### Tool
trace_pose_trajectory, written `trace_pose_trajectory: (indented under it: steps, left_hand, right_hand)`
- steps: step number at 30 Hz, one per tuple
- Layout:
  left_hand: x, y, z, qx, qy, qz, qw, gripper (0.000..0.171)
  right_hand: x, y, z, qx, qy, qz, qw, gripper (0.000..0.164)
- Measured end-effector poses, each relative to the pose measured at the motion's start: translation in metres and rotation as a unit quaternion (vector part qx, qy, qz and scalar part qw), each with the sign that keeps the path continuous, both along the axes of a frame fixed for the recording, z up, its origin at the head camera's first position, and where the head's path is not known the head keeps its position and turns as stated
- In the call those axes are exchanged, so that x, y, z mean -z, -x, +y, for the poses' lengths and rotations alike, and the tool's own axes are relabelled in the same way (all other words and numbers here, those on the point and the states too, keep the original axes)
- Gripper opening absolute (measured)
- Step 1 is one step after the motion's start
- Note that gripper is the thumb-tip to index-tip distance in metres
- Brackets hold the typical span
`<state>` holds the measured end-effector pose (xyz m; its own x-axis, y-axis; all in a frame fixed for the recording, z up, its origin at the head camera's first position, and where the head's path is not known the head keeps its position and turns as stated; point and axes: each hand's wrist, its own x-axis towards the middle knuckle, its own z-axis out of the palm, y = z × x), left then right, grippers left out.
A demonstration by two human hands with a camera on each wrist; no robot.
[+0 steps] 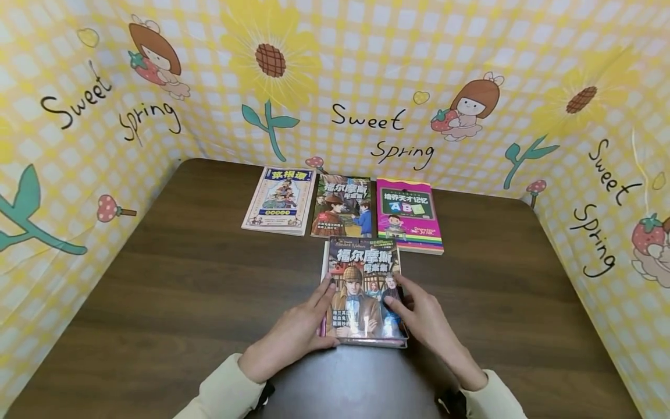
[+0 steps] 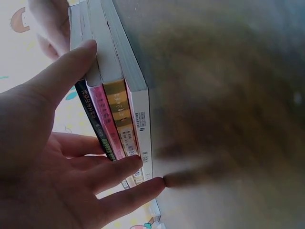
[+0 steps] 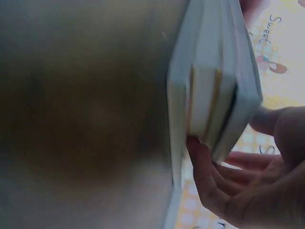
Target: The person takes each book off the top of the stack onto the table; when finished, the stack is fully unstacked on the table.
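A stack of several books [image 1: 361,302] lies in front of me, the top one a glossy detective comic with a capped figure on its cover. My left hand [image 1: 295,329] rests against the stack's left side. In the left wrist view its straight fingers [image 2: 128,200] touch the dark, pink, gold and white spines [image 2: 116,109], and its thumb presses the near edge. My right hand [image 1: 426,314] lies along the right side, thumb on the top cover. In the right wrist view, a fingertip touches the page edges [image 3: 205,95] of the stack.
Behind the stack, three books lie in a row: a white one with a blue title [image 1: 280,201], another detective comic [image 1: 342,206] and a pink one [image 1: 409,215]. They lie on a dark wood table [image 1: 183,291]. A yellow checked cloth [image 1: 366,70] hangs round its back and sides.
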<state>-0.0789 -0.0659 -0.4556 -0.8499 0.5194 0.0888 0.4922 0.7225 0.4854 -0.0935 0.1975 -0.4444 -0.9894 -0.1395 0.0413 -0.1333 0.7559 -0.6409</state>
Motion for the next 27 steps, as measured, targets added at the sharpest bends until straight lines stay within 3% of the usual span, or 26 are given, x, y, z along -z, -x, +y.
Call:
trace_pose_trajectory:
  steps: [4,13,20,27]
  left_hand:
    - [-0.001,0.0,0.0,-0.001,0.005,-0.003,1.0,0.099]
    - [-0.005,-0.001,0.0,0.0,-0.006,-0.027,0.9996,0.098]
    - [-0.006,-0.001,0.001,0.004,-0.004,-0.039,0.9992,0.105]
    - [-0.007,0.0,-0.001,0.002,0.014,-0.047,0.9988,0.107]
  right_hand:
    - [0.007,-0.004,-0.004,-0.008,0.002,0.033,0.999,0.054]
    - [0.009,-0.004,-0.003,0.014,0.016,0.046,0.999,0.056]
    - [0.008,-0.002,0.004,0.039,0.041,0.009,0.998,0.055]
    - [0.001,0.002,0.012,0.045,0.101,-0.016,0.994,0.049]
